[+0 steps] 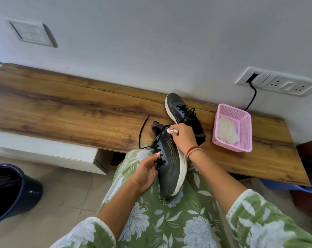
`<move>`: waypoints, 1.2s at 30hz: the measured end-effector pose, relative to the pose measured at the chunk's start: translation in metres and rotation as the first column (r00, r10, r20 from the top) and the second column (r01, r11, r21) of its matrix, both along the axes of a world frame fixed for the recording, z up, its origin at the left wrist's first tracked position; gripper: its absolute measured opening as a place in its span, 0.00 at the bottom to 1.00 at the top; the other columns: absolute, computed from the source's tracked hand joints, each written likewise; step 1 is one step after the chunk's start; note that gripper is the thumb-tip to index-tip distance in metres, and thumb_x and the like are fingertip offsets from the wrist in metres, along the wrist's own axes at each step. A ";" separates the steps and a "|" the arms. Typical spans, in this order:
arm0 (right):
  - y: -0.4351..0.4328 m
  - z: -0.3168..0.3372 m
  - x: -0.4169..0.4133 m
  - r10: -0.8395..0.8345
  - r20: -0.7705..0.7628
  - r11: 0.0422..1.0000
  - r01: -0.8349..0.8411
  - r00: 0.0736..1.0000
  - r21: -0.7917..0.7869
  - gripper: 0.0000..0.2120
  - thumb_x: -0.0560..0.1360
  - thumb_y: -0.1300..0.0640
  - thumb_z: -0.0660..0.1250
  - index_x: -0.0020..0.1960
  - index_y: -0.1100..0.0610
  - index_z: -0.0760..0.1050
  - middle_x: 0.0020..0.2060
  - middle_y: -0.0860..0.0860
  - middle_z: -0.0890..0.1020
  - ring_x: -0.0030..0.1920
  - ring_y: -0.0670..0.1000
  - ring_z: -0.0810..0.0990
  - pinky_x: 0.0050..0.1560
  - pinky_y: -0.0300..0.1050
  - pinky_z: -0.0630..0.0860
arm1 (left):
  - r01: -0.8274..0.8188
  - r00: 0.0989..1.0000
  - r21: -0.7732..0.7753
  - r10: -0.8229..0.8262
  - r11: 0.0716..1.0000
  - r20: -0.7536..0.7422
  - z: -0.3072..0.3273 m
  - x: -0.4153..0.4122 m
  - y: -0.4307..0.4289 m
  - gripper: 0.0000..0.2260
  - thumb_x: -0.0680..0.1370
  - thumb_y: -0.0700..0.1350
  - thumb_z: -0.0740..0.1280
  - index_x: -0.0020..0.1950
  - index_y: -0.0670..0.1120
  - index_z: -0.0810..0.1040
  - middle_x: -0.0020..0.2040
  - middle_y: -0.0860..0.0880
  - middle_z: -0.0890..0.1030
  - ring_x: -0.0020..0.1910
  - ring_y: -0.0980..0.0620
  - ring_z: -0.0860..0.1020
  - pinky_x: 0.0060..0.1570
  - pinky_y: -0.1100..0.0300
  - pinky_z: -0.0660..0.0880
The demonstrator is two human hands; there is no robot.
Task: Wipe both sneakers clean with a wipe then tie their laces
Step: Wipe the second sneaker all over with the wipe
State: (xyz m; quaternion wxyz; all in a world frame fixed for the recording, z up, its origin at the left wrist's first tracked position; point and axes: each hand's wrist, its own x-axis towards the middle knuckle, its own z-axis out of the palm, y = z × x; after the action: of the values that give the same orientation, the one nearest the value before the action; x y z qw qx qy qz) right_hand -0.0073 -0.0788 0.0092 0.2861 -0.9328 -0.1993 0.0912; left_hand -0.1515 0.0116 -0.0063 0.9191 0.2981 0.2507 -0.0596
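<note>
Wooden desktop (62, 108) runs along a white wall. At its edge, the right hand (184, 136) pinches a small wipe (171, 131) against the heel side of a dark sneaker (169, 169). The left hand (146, 173) grips that shoe at its eyelets, toe resting on the green floral lap. One loose lace (144, 129) trails onto the wood. The second sneaker (182, 111) lies just behind, with a pink basket (244, 138) near its right.

desk (62, 108): grained wood | basket (244, 133): perforated pink plastic | bin (11, 190): glossy
</note>
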 end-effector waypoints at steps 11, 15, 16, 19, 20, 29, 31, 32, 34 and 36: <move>0.003 0.029 -0.026 0.329 -0.342 0.943 -0.328 0.880 0.062 0.10 0.71 0.66 0.67 0.45 0.53 0.82 0.46 0.48 0.82 0.48 0.45 0.78 0.50 0.36 0.72 | -0.023 1.000 0.009 0.023 1.000 -0.016 -0.003 0.000 -0.003 0.09 0.74 0.40 0.63 0.51 0.40 0.79 0.43 0.44 0.84 0.43 0.50 0.82 0.47 0.58 0.79; 0.006 0.027 0.006 -0.057 0.005 0.996 0.057 0.998 0.072 0.12 0.72 0.66 0.67 0.53 0.56 0.80 0.53 0.52 0.79 0.53 0.50 0.76 0.56 0.40 0.69 | -0.016 0.999 0.011 0.016 1.000 -0.035 -0.002 0.001 -0.002 0.08 0.75 0.40 0.62 0.44 0.42 0.81 0.39 0.46 0.84 0.39 0.51 0.82 0.43 0.60 0.80; 0.007 0.024 0.010 -0.042 0.033 0.999 0.042 0.999 0.006 0.12 0.72 0.66 0.65 0.53 0.56 0.80 0.53 0.53 0.79 0.54 0.52 0.76 0.56 0.42 0.70 | -0.011 0.999 0.014 0.011 1.000 -0.033 -0.002 0.001 -0.002 0.07 0.73 0.41 0.63 0.46 0.42 0.80 0.40 0.46 0.84 0.40 0.51 0.82 0.44 0.60 0.80; 0.011 0.009 0.004 0.105 0.007 0.972 -0.101 0.994 -0.212 0.14 0.74 0.66 0.61 0.52 0.54 0.81 0.49 0.55 0.82 0.52 0.57 0.78 0.53 0.47 0.74 | -0.001 0.999 0.026 0.002 1.000 -0.032 -0.004 0.001 -0.002 0.08 0.71 0.42 0.66 0.47 0.42 0.80 0.41 0.46 0.84 0.42 0.50 0.82 0.45 0.59 0.79; 0.010 0.006 -0.001 0.132 0.031 0.958 -0.119 0.991 -0.262 0.15 0.74 0.66 0.60 0.53 0.52 0.81 0.50 0.54 0.82 0.52 0.58 0.77 0.53 0.49 0.74 | -0.001 1.000 0.032 0.002 0.999 -0.026 -0.005 0.000 -0.003 0.08 0.70 0.41 0.68 0.48 0.42 0.80 0.42 0.46 0.84 0.42 0.50 0.82 0.45 0.59 0.80; -0.015 0.005 -0.035 0.211 -0.094 0.916 -0.230 0.973 -0.329 0.16 0.74 0.64 0.61 0.51 0.47 0.81 0.51 0.53 0.80 0.53 0.56 0.77 0.56 0.49 0.74 | 0.137 0.988 0.280 -0.112 0.950 -0.102 -0.009 0.001 -0.005 0.11 0.71 0.44 0.68 0.47 0.38 0.81 0.45 0.42 0.82 0.47 0.46 0.79 0.52 0.52 0.75; -0.024 0.014 -0.038 0.236 -0.183 0.922 -0.279 0.954 -0.267 0.14 0.74 0.64 0.62 0.48 0.49 0.82 0.51 0.51 0.82 0.52 0.53 0.78 0.55 0.48 0.74 | 0.283 0.959 0.684 -0.209 0.673 -0.191 -0.006 0.000 -0.002 0.11 0.72 0.48 0.68 0.45 0.40 0.80 0.41 0.45 0.81 0.43 0.47 0.78 0.49 0.51 0.75; -0.028 0.019 -0.036 0.225 -0.224 0.943 -0.270 0.948 -0.195 0.13 0.73 0.65 0.64 0.46 0.50 0.83 0.49 0.50 0.82 0.51 0.50 0.79 0.54 0.45 0.74 | 0.300 0.952 0.849 -0.196 0.434 -0.236 -0.003 0.001 -0.001 0.09 0.75 0.48 0.68 0.45 0.43 0.80 0.40 0.47 0.81 0.40 0.49 0.78 0.46 0.53 0.75; -0.035 0.025 -0.030 0.145 -0.297 0.988 -0.155 0.944 -0.012 0.11 0.72 0.65 0.66 0.44 0.51 0.82 0.45 0.47 0.83 0.48 0.46 0.79 0.51 0.41 0.73 | 0.220 0.975 0.968 -0.064 0.120 -0.214 0.010 0.006 0.005 0.08 0.78 0.49 0.65 0.47 0.45 0.80 0.39 0.52 0.81 0.35 0.54 0.77 0.36 0.59 0.74; -0.038 0.024 -0.028 0.039 -0.391 0.985 0.031 0.919 0.170 0.08 0.73 0.65 0.67 0.44 0.53 0.81 0.44 0.49 0.82 0.48 0.48 0.79 0.52 0.43 0.75 | 0.155 0.988 0.987 0.013 0.038 -0.156 0.014 0.021 0.012 0.10 0.78 0.50 0.64 0.53 0.44 0.78 0.44 0.52 0.80 0.40 0.54 0.77 0.37 0.62 0.69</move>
State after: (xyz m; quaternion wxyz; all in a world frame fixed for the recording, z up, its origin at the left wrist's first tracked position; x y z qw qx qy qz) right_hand -0.0351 -0.1171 0.0331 0.3999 -0.8667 -0.1470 0.2596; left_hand -0.1300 0.0239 0.0080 0.4353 0.8586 0.2622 0.0670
